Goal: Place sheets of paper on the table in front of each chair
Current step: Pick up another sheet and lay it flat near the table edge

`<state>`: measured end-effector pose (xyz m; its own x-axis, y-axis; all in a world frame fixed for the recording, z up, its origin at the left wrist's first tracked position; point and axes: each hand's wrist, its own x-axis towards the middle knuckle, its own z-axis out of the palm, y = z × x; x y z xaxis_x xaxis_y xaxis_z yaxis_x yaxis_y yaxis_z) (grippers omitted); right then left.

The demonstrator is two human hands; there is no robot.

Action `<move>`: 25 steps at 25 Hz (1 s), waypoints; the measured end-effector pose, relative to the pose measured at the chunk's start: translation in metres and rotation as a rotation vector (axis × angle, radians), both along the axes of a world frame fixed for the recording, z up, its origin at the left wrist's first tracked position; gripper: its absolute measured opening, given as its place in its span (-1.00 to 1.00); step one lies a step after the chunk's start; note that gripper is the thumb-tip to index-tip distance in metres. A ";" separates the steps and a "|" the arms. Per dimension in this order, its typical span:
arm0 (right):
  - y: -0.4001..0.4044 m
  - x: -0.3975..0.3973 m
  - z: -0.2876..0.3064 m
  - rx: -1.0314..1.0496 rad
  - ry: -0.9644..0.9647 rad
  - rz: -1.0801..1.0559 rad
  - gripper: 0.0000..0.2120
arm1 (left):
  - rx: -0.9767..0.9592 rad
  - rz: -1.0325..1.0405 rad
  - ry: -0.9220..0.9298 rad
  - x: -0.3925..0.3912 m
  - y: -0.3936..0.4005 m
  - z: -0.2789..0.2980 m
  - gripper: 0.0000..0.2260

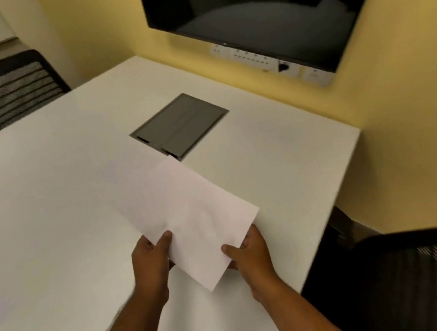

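White sheets of paper hang just above the white table, angled toward the far left. My left hand grips the near left edge, thumb on top. My right hand holds the near right corner, thumb on top and fingers underneath. How many sheets there are cannot be told. One black mesh chair stands at the table's right edge, close to the paper. Another black chair stands at the far left side.
A grey cable hatch is set into the table just beyond the paper. A dark wall screen hangs on the yellow wall, with a row of white sockets below it. The table's right edge runs near my right hand.
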<state>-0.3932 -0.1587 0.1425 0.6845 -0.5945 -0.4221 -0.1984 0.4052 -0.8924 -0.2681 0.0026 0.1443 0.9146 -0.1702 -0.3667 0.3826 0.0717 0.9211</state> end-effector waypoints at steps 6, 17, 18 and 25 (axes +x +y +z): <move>-0.023 -0.088 -0.018 -0.043 0.051 -0.180 -0.50 | -0.032 -0.249 0.127 -0.078 -0.020 -0.029 -0.78; -0.086 -0.090 -0.074 -0.023 0.127 -0.270 -0.49 | 0.287 -0.160 -0.028 -0.092 -0.094 -0.057 -0.59; -0.096 -0.085 -0.081 -0.027 0.135 -0.270 -0.50 | 0.340 -0.231 -0.054 -0.089 -0.102 -0.060 -0.67; -0.157 -0.066 -0.132 -0.094 0.290 -0.267 -0.50 | 0.777 -0.740 -0.100 -0.076 -0.146 -0.108 -0.26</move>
